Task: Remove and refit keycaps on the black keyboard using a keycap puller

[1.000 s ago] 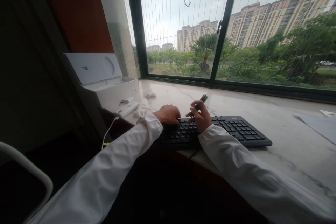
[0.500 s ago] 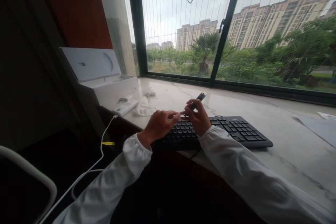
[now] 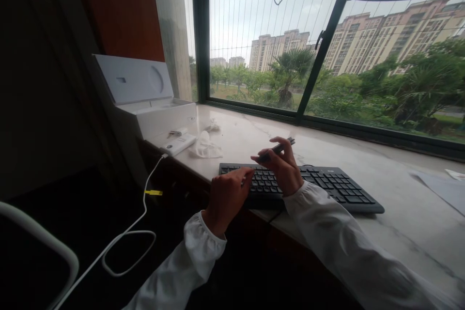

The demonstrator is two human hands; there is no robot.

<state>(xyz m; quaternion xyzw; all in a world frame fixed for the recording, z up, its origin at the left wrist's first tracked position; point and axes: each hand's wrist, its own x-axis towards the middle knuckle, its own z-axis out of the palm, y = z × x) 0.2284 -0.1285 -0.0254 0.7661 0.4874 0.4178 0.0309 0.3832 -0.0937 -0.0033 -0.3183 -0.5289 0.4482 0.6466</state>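
A black keyboard (image 3: 343, 186) lies at the table's front edge. Over its middle, my right hand (image 3: 286, 170) is closed around a slim, dark, stick-like tool (image 3: 278, 149). One end of the tool points up and right, the other left; its exact kind cannot be made out. My left hand (image 3: 228, 196) is at the keyboard's left front part, thumb and fingers drawn together in a pinch over the keys. Whatever is between those fingertips, if anything, is hidden. The two hands are apart.
An open white box (image 3: 165, 118) stands at the back left. Before it lie a white power bank (image 3: 178, 145) with a cable (image 3: 145, 206) hanging off the edge and crumpled white wrapping (image 3: 206, 147). Paper sheets (image 3: 441, 186) lie far right, a window behind.
My left hand has drawn away from the tool in my right hand, down towards the keyboard's front. The tool now lies flatter in my right hand. The view has shifted slightly.
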